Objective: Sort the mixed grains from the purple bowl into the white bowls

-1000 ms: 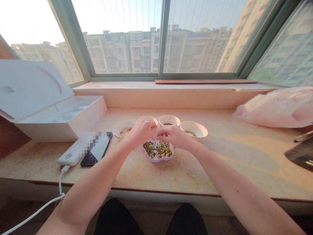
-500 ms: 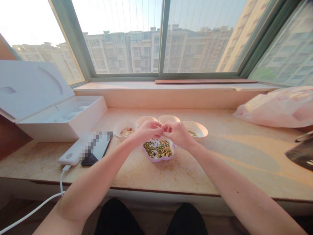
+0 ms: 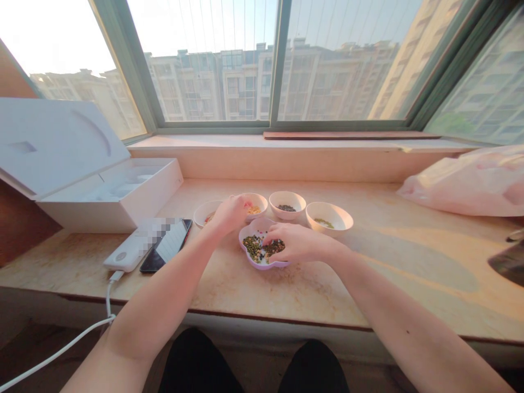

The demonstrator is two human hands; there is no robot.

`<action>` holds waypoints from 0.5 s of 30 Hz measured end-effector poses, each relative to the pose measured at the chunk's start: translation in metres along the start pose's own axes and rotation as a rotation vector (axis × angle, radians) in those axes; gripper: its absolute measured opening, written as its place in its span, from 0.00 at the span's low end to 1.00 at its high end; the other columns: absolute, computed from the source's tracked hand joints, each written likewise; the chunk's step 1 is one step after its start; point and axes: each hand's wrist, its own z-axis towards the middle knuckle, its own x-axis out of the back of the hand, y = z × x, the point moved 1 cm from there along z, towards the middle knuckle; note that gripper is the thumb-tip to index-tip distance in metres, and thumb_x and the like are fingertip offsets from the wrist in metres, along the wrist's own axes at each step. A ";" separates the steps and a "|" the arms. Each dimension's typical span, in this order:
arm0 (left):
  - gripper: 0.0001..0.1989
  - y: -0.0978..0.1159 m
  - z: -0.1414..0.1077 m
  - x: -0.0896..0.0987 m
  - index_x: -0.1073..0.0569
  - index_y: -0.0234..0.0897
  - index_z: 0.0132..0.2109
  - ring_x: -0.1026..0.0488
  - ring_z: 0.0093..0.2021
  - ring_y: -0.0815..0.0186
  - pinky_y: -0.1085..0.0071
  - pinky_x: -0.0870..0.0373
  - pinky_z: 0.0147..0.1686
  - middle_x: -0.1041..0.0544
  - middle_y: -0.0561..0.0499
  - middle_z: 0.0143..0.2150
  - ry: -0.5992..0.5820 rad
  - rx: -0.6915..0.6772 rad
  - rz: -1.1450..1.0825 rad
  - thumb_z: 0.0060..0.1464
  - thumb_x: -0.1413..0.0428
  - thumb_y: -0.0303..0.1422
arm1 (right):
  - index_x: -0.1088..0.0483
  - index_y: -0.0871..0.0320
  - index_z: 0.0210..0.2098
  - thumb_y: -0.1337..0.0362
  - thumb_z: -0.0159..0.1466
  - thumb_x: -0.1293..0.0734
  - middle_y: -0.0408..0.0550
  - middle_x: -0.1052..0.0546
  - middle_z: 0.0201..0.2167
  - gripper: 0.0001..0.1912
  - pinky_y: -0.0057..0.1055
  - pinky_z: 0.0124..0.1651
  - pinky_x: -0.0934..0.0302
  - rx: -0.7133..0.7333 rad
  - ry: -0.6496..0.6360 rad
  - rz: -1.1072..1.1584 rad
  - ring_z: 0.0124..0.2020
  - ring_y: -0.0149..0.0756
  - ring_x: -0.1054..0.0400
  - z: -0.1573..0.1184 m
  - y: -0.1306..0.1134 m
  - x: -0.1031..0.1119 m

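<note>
My left hand [image 3: 232, 213] is at the near left rim of a white bowl with yellow beans [image 3: 254, 209]. Its fingers are pinched together, and what they hold, if anything, is too small to make out. My right hand [image 3: 293, 241] reaches over the purple-rimmed, flower-shaped dish [image 3: 257, 266], thumb and fingers apart at the mixed beans. Green beans [image 3: 252, 248] lie on the dish's left side, with dark and tan ones among the others. Behind the dish stand a bowl of black beans [image 3: 286, 208] and a bowl with a few green bits [image 3: 324, 222]. My left hand partly covers another bowl [image 3: 200, 214].
An open white box [image 3: 82, 215] stands at the left. In front of it lie a white power bank [image 3: 125, 256] with a cable [image 3: 108, 297] and a black phone [image 3: 166, 248]. A plastic bag [image 3: 470, 180] and a dark object [image 3: 507, 262] are at the right.
My hands were together above the dish and have parted. The left moved leftward to the yellow-bean bowl; the right came down to the beans in the dish. The view shifted slightly.
</note>
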 end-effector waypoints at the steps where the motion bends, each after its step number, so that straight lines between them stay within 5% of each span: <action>1: 0.15 0.000 -0.001 -0.001 0.19 0.36 0.36 0.22 0.36 0.58 0.66 0.30 0.40 0.17 0.42 0.37 -0.016 -0.002 0.017 0.63 0.50 0.29 | 0.18 0.53 0.34 0.64 0.55 0.23 0.46 0.21 0.32 0.06 0.34 0.34 0.38 0.001 -0.026 -0.009 0.33 0.39 0.29 0.001 0.001 -0.002; 15: 0.14 0.008 0.000 -0.004 0.20 0.37 0.40 0.22 0.43 0.59 0.67 0.28 0.45 0.17 0.43 0.46 0.026 -0.098 -0.016 0.66 0.51 0.31 | 0.19 0.55 0.31 0.69 0.59 0.30 0.47 0.18 0.32 0.06 0.34 0.33 0.38 -0.054 -0.082 -0.021 0.32 0.39 0.27 0.006 0.008 -0.007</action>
